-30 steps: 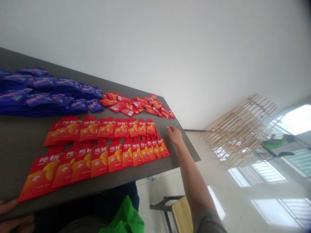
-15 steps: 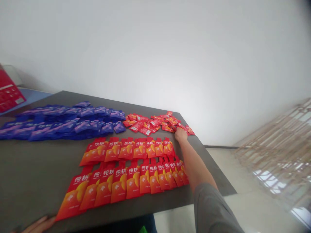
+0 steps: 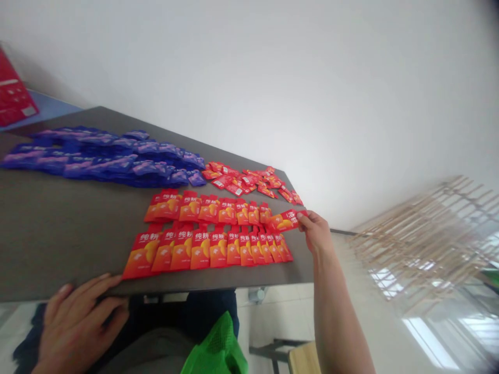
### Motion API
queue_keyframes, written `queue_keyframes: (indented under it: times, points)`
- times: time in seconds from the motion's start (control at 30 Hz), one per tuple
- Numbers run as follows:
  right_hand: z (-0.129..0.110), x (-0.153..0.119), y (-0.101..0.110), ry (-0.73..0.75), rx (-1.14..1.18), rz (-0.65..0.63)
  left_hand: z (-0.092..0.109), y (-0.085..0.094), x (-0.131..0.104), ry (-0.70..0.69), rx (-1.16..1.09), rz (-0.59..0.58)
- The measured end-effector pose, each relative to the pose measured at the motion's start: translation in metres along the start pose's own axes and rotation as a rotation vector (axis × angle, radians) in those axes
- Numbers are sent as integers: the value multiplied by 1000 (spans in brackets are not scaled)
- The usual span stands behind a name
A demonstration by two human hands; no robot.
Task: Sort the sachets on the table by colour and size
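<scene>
My right hand [image 3: 315, 227] pinches one end of a red-and-orange pouch [image 3: 286, 221] with yellow fruit on it. The pouch is off to the right of two rows of matching pouches, its far end over the end of the back row [image 3: 210, 209]. Nearer to me lies the front row [image 3: 200, 250], its pouches overlapping with printed faces up. My left hand [image 3: 83, 317] rests at the table's front edge, fingers stretched out and holding nothing, close to the leftmost front pouch [image 3: 141, 255]. Behind the rows lies a loose heap of red pouches [image 3: 249, 180].
Blue-purple pouches [image 3: 101, 161] lie in overlapping rows at the back left of the dark table [image 3: 70, 223]. A red printed box or sheet [image 3: 15, 91] stands at the far left. Below the table edge are a green mesh item [image 3: 218, 348] and a stool [image 3: 306, 358]. Wooden slats [image 3: 424, 234] are at right.
My right hand has come back from the loose heap toward me, now with a pouch in it. The view has tilted down, so more of my left hand shows.
</scene>
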State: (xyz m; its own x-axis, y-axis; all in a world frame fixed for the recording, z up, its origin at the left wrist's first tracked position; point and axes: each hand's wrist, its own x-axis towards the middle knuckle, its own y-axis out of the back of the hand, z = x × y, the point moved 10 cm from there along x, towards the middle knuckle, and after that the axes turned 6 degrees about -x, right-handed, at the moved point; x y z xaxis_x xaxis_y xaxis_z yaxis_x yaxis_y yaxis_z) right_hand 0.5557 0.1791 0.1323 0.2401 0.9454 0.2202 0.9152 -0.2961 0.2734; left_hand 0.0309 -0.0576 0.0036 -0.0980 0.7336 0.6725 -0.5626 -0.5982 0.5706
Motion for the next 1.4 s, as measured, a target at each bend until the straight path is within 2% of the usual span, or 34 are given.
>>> queue_keyframes:
  times: [0.03,0.1,0.2,0.3,0.4,0.5,0.57,0.63,0.7,0.8,0.9,1.0,1.13,1.23,1.33,1.4]
  points:
    - [-8,-14,-27,-18,25,-90,-4,-2,-4,56,2,-18]
    - [-22,-42,-93,-69,73,-302,-3,-3,-8,71,14,-45]
    - [-44,-78,-203,-97,85,-618,7,0,-7,-6,43,-59]
    - [-59,-100,-297,-84,22,-831,12,2,-4,-24,60,-74]
    - [-69,-116,-359,-22,-96,-967,17,3,-3,-20,50,-84]
    - [-75,-124,-392,152,-340,-993,19,5,-3,3,6,-63]
    - [-79,-128,-401,287,-516,-959,17,5,-4,40,-27,-50]
    - [-84,-130,-401,391,-635,-884,15,4,-4,51,-49,-42]
    - [-92,-132,-388,449,-696,-772,15,3,-5,50,-57,-40]
    - [-109,-153,-352,545,-719,-670,14,2,-6,56,-53,-43]
    - [-117,-204,-323,737,-708,-793,14,4,-6,40,-44,-34]
    - [-108,-246,-312,885,-781,-877,18,3,-6,-35,43,-35]
    - [-91,-251,-322,888,-849,-785,25,3,-4,-117,122,-21]
    - [-86,-249,-331,860,-824,-742,24,4,-2,-58,94,-22]
    - [-87,-252,-328,840,-774,-743,19,5,-5,-16,64,-25]
    - [-91,-249,-320,840,-702,-777,19,4,-9,-61,82,-40]
